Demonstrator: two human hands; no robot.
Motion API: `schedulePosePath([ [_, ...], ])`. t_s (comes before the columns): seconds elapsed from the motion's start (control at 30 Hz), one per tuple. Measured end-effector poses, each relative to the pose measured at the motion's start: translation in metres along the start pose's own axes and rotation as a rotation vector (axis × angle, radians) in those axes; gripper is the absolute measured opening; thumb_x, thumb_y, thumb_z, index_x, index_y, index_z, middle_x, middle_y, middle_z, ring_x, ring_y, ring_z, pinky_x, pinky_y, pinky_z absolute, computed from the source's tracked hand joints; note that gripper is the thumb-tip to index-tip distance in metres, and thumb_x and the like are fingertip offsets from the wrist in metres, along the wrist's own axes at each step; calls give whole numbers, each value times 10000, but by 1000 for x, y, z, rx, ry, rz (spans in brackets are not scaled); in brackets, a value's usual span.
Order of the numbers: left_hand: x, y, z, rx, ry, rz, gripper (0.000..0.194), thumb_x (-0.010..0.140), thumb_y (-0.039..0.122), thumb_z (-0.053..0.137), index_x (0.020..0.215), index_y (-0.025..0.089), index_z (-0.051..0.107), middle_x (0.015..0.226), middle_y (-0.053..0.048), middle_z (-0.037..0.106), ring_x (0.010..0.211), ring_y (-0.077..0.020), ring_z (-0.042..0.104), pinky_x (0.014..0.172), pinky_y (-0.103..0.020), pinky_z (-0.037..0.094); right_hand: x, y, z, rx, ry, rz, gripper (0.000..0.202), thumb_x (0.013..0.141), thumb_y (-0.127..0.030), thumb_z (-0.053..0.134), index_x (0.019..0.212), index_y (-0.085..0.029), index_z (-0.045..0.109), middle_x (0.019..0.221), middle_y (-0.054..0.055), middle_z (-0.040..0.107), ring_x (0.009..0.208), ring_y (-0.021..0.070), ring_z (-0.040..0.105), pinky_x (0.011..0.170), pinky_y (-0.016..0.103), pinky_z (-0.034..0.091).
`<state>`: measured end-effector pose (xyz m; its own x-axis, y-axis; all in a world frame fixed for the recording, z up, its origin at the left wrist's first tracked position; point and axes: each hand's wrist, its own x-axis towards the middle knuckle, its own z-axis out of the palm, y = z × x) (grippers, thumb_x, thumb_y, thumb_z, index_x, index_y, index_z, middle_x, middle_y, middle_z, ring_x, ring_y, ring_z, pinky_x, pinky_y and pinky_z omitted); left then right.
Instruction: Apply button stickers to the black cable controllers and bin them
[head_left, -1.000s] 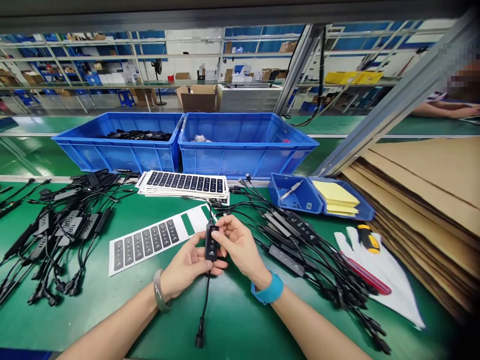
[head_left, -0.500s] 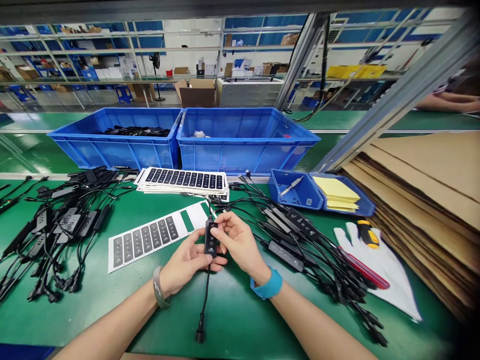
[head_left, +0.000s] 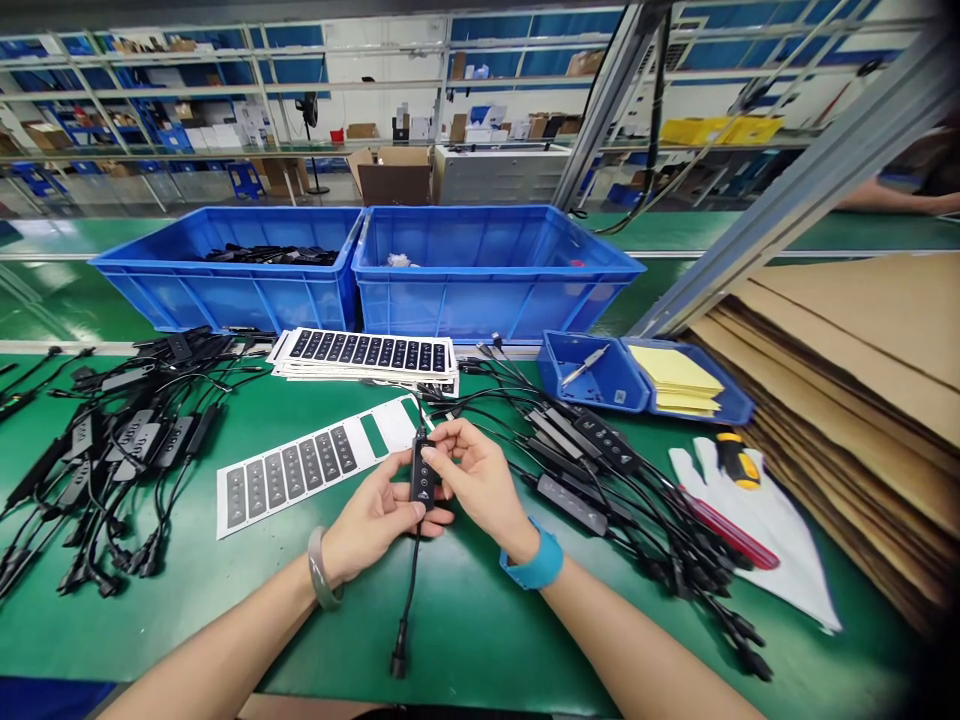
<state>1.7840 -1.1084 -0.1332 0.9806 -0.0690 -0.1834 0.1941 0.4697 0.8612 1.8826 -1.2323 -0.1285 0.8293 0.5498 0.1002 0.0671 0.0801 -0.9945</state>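
Note:
A black controller (head_left: 424, 478) with a button face is held upright between both hands, its cable hanging toward me and ending in a plug. My left hand (head_left: 375, 515) grips its lower part from the left, thumb on the front. At its upper right edge, my right hand (head_left: 472, 475) pinches it, with the thumb on its face. A label sheet (head_left: 296, 480) with several dark labels lies left of the hands, one cut-out showing green. Behind it is a stack of label sheets (head_left: 367, 352).
Cabled controllers lie in piles at left (head_left: 135, 440) and right (head_left: 574, 500). Two large blue bins (head_left: 225, 295) (head_left: 487, 300) stand behind. At right are a small blue tray (head_left: 600, 385), yellow paper (head_left: 675, 378), a white glove (head_left: 787, 550) and cardboard (head_left: 847, 400). A person's forearm shows far right.
The view has shifted slightly. Both hands keep their hold on the controller, almost unmoved. At the far right, the other person's arm shows less.

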Motion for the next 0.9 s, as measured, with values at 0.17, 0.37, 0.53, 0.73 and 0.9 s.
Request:
schedulePosePath([
  [0.17,0,0,2,19,11,6,656,772,340,738,1260,178,332,1064,-147,647,930,-267,678,813,-388,525,0,1,0,-32,10,11,186,774,-291,657,891,-187,558,679,-43,502,483,68,447,370,167,438],
  [0.37,0,0,3,64,24,12,629,763,356,742,1229,179,359,1017,-123,655,898,-252,684,774,-356,536,3,5,-1,-108,39,19,248,772,-297,649,961,-196,523,653,-52,472,553,97,474,435,186,443],
  [0.53,0,4,6,37,13,30,568,750,313,757,1194,162,436,900,-73,672,841,-221,690,747,-328,553,0,-3,-2,-157,-126,94,692,676,-290,737,1279,-222,406,1038,44,510,777,141,540,576,248,490],
  [0.73,1,4,5,124,-9,-16,450,762,371,740,1067,93,559,775,-80,686,673,-149,672,606,-217,537,-2,-6,3,-101,-259,82,502,714,-311,732,1140,-207,487,782,-30,544,614,101,495,570,228,437],
  [0.9,2,2,5,142,11,-60,481,771,454,707,1060,96,567,853,-111,692,643,-141,665,591,-231,541,3,-2,2,-76,-136,82,348,883,-488,504,965,-163,595,658,-20,526,567,109,478,539,232,416],
])
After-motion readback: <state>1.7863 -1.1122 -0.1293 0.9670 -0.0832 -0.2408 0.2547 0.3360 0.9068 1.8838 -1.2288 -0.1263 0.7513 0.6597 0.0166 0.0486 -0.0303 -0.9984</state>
